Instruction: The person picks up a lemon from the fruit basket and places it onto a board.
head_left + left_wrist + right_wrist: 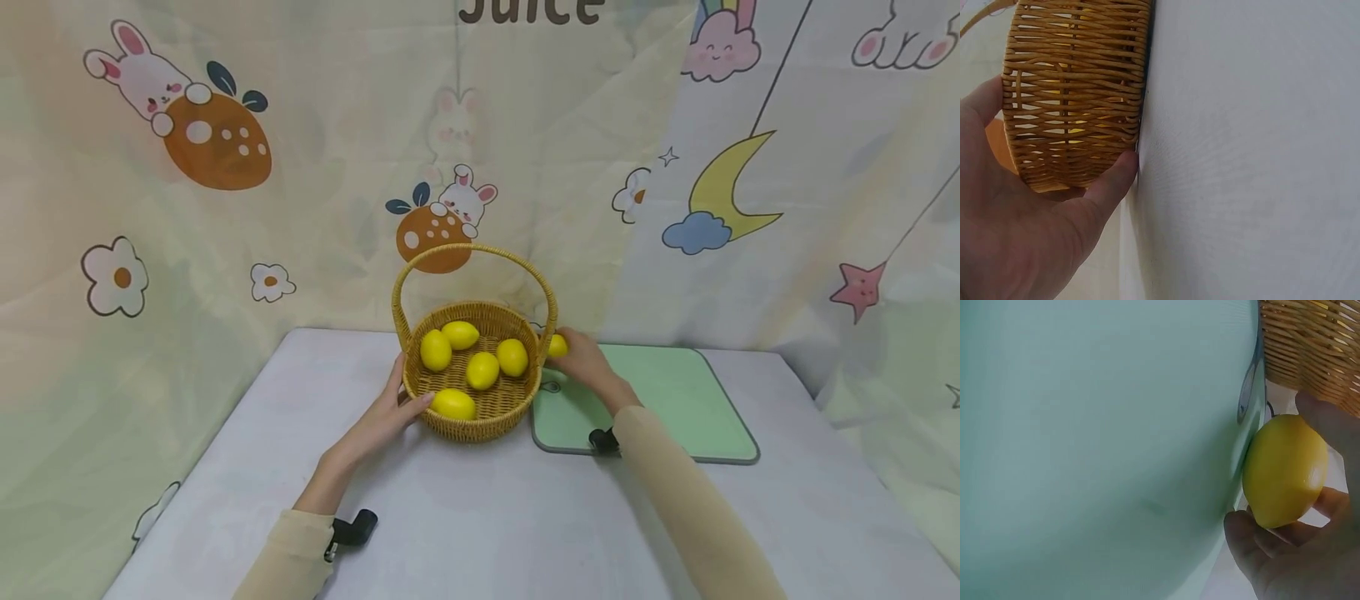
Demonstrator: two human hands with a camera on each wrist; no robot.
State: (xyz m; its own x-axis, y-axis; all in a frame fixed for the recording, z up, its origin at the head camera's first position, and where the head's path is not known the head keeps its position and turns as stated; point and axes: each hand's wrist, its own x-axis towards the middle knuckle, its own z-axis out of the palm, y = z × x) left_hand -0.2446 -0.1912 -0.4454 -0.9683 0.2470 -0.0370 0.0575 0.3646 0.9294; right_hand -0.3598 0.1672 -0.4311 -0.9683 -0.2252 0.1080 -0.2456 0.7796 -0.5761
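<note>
A round wicker basket [480,430] with a tall arched handle stands upright on the table, several yellow lemons [482,371] lying inside it. At the basket's left side, my left hand [386,412] grips the wall, thumb at the rim; the left wrist view shows a finger low by the base of the weave. Just right of the basket, my right hand [588,364] holds another lemon [1285,472] between thumb and fingers, over the left part of a green cutting board [667,400]. The basket handle partly covers this lemon in the head view.
The white-covered table [465,517] runs back to a printed cloth backdrop [330,167] right behind the basket. The grey-rimmed board lies flat to the right, with its hanging hole [551,387] close beside the basket.
</note>
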